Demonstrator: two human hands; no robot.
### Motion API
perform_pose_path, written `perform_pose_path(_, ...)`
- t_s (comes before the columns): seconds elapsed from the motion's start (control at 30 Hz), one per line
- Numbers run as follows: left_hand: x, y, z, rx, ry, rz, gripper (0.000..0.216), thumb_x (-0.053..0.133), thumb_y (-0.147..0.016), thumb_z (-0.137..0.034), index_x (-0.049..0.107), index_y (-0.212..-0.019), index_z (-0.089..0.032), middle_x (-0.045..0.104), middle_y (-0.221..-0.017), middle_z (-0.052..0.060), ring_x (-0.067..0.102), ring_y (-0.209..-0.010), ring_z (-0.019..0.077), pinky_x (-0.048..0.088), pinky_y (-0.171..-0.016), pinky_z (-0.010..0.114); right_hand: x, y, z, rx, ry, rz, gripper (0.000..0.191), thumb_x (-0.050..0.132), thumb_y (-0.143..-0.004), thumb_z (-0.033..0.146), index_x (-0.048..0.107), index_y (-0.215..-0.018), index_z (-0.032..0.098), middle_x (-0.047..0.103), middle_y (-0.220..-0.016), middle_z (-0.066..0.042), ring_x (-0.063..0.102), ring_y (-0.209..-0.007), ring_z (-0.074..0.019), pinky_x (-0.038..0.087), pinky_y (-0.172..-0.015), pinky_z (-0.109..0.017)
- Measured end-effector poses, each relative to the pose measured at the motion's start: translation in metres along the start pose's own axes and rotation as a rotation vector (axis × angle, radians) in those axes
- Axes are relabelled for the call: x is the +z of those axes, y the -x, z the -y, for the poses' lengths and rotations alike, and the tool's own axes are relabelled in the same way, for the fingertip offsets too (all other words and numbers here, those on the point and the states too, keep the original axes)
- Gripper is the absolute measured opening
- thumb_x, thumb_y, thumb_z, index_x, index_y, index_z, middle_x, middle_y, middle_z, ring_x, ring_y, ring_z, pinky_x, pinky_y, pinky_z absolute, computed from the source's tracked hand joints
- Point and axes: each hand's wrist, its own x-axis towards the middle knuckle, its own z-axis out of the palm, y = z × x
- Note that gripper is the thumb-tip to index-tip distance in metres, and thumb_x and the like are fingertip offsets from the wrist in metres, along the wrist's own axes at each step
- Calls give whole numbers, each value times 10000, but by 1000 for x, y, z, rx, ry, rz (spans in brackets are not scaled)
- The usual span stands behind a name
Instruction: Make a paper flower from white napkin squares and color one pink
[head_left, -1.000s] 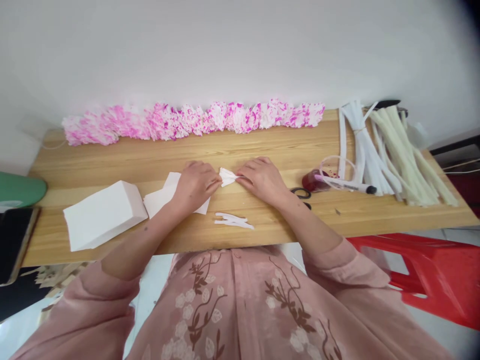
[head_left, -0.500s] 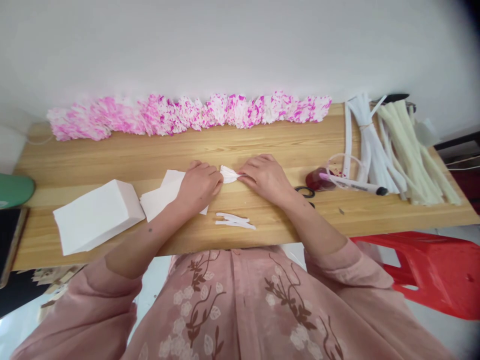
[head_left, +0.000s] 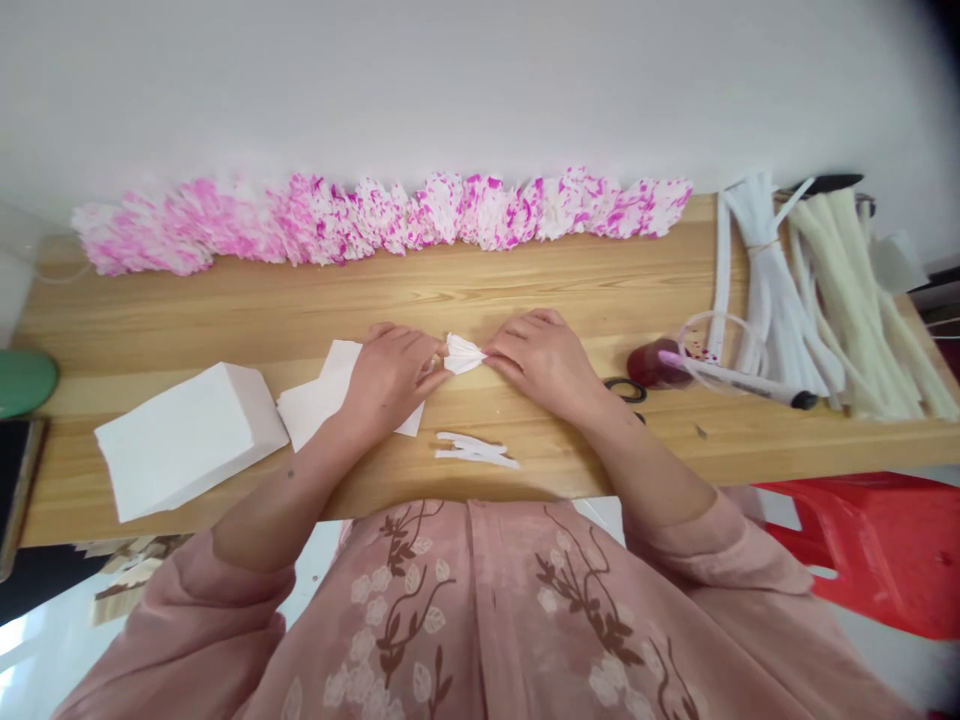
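A small piece of white pleated paper (head_left: 463,356), fanned out on its left side and gathered to a point on its right, lies between my two hands. My right hand (head_left: 538,362) pinches the gathered point between thumb and fingertips. At the fanned edge, my left hand (head_left: 394,378) has its thumb and curled fingers on the paper. Beneath the left forearm and hand are flat white paper sheets (head_left: 306,408), partly covered. A few short white strips (head_left: 476,450) lie nearer to me on the wooden table (head_left: 360,300).
A thick white paper stack (head_left: 180,430) stands left. Pink-and-white ruffled paper (head_left: 360,220) lines the wall. To the right are black scissors (head_left: 626,390), a jar of dark red liquid (head_left: 652,367), a marker (head_left: 739,380), white strips (head_left: 772,270), cream strips (head_left: 855,300) and a red stool (head_left: 885,540).
My left thumb and fingers have parted slightly at the paper's fanned edge. My right hand keeps its pinch. The view has shifted slightly.
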Motion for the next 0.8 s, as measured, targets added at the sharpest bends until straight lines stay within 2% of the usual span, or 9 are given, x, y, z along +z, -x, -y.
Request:
perform_pose_path(0.23, 9, -5, -3, 55, -60, 0, 193, 517, -958, -257, 689, -899, -192, 725, -836, 47, 630, -810, 215, 408, -819, 373, 0, 1, -1, 0, -16, -5, 255, 514, -980, 325, 719, -918, 188, 702, -884, -65, 586, -863, -216, 355, -891, -367)
perform_pose_path(0.57, 4, -4, -4, 75, -103, 106, 316, 452, -965, -222, 692, -761, -207, 689, -752, 48, 582, -765, 206, 379, -819, 402, 1, 1, -1, 22, -44, 11, 257, 496, -984, 321, 724, -953, 206, 694, -896, -70, 579, -875, -229, 357, -892, -391)
perform_pose_path(0.7, 3, -3, -7, 84, -112, 111, 348, 437, -991, -279, 692, -765, -206, 685, -769, 46, 560, -770, 206, 372, -825, 409, 1, 1, -1, 24, -45, 14, 256, 497, -983, 326, 724, -970, 211, 695, -903, -70, 580, -883, -232, 359, -890, -393)
perform_pose_path(0.8, 3, -3, -10, 122, -201, 107, 344, 428, -992, -248, 673, -757, -194, 665, -749, 42, 548, -773, 209, 373, -826, 406, 1, 1, -1, 25, -37, 5, 263, 490, -987, 322, 721, -958, 201, 698, -904, -70, 584, -882, -228, 358, -892, -385)
